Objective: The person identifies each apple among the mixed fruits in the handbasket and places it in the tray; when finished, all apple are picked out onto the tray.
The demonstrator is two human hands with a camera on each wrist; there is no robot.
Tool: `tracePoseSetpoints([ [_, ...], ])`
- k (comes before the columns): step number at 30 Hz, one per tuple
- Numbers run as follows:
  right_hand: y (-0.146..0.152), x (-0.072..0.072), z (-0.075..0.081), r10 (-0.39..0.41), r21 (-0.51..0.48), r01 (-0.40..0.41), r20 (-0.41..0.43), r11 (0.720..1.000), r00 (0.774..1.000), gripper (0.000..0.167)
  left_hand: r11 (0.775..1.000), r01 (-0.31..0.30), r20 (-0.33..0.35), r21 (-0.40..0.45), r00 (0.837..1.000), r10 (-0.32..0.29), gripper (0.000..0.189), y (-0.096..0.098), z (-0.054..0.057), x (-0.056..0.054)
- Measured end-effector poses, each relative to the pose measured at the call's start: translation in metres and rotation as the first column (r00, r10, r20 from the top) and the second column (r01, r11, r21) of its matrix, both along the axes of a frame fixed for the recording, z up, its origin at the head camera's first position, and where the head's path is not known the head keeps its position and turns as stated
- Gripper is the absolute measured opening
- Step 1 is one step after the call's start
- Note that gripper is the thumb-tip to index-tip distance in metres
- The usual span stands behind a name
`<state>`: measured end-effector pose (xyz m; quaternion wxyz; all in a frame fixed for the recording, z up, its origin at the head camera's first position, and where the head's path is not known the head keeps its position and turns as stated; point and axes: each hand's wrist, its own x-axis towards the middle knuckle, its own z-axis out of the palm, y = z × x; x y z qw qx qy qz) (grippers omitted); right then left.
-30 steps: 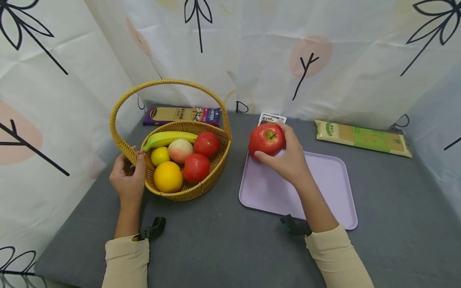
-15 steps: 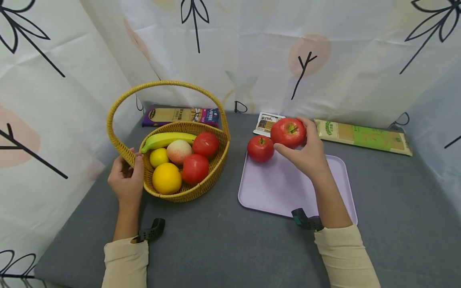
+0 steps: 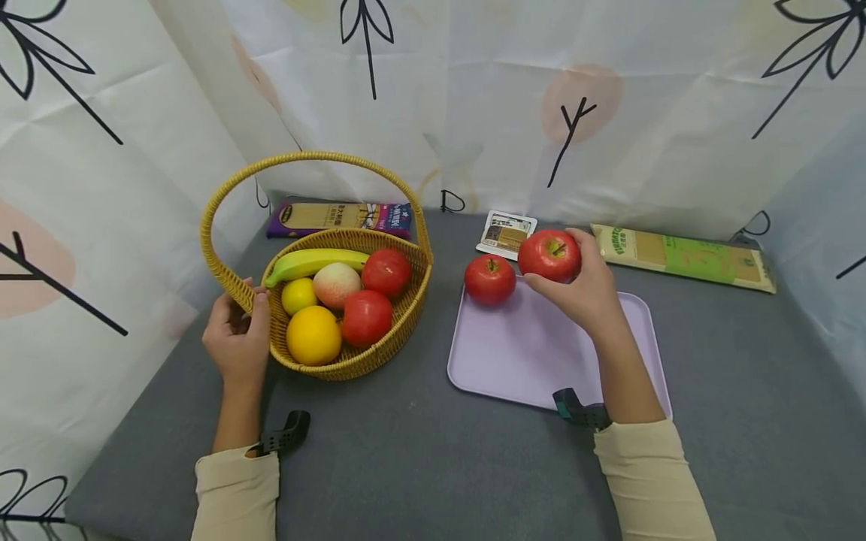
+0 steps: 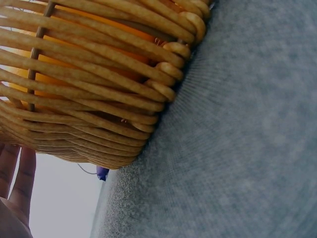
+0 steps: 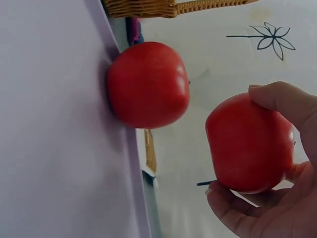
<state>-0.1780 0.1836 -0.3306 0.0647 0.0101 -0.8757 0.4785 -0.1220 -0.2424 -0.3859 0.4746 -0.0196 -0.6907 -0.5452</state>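
My right hand (image 3: 587, 293) grips a red apple (image 3: 549, 255) between thumb and fingers, above the far edge of the lilac tray (image 3: 501, 368). In the right wrist view, this apple (image 5: 250, 144) is held off the tray surface. A second red apple (image 3: 490, 279) sits on the tray's far left corner, just left of the held one. On the left, my left hand (image 3: 237, 342) pinches the woven basket (image 3: 358, 366) at its left side, where the handle meets the rim. Inside are a banana (image 3: 314, 263), a peach (image 3: 337, 285), two red fruits (image 3: 367, 318), a lemon (image 3: 299, 296) and an orange (image 3: 313, 335).
Behind the basket lies a purple packet (image 3: 345, 216). A small white packet (image 3: 506, 233) rests just beyond the tray, and a green and yellow packet (image 3: 683, 258) lies at the back right. A printed white curtain (image 3: 487, 113) borders the grey tabletop (image 3: 406, 466).
My right hand has carried its apple rightward, from over the second apple to beside it, then slightly lower. The second apple has come into full view. My left hand stays at the basket.
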Motion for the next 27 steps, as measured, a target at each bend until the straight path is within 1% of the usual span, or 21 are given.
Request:
tracePoseSetpoints([
  [5, 0.003, -0.007, -0.011, 0.008, 0.038, -0.012, 0.102, 0.999, 0.995, 0.095, 1.000, 0.002, -0.007, 0.007, 1.000, -0.002, 0.025, 0.000, 0.001, 0.000],
  [8, 0.005, -0.010, -0.017, 0.028, 0.054, -0.036, 0.137, 0.998, 0.990, 0.093, 1.000, 0.005, -0.003, 0.012, 1.000, -0.005, 0.025, 0.001, 0.001, 0.000],
  [16, 0.009, -0.016, -0.027, 0.057, 0.088, -0.072, 0.164, 0.994, 0.985, 0.089, 1.000, -0.005, 0.021, 0.007, 1.000, 0.005, 0.028, 0.000, 0.000, -0.001],
  [27, 0.010, -0.018, -0.036, 0.061, 0.168, -0.103, 0.238, 0.980, 0.969, 0.090, 1.000, -0.010, 0.012, 0.010, 1.000, 0.010, 0.027, 0.001, 0.001, 0.000],
])
